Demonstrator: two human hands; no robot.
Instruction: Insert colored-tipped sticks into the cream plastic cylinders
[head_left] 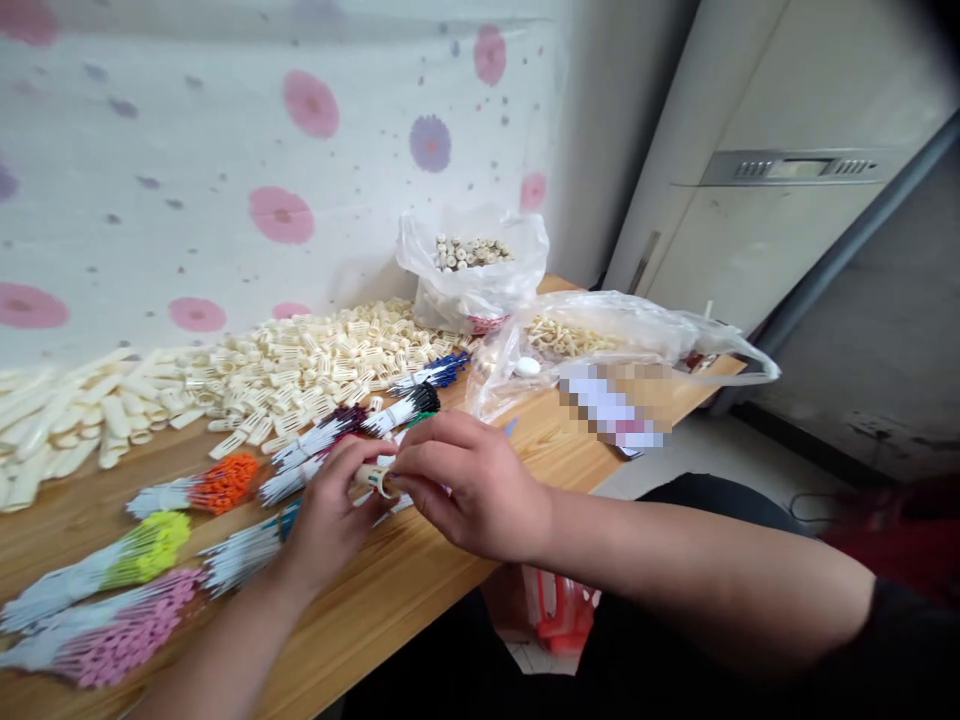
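Note:
Over the wooden table, my left hand (330,515) is closed around a short cream plastic tube with slots (373,478), its open end facing my right hand. My right hand (472,490) pinches its thumb and fingers together right at that open end. What sits between those fingers is too small and covered to make out. Around my hands lie bundles of thin white sticks with coloured tips: orange (225,484), yellow (154,548), pink (131,625), black (409,408) and blue (439,372). My left hand partly covers a teal-tipped bundle (247,550).
A heap of slotted cream tubes (322,360) runs along the wall side, with longer plain tubes (67,425) at left. Behind stand a plastic bag of small capped parts (469,255) and an open bag of cream pieces (570,338). A blurred flat object (611,410) lies near the table edge.

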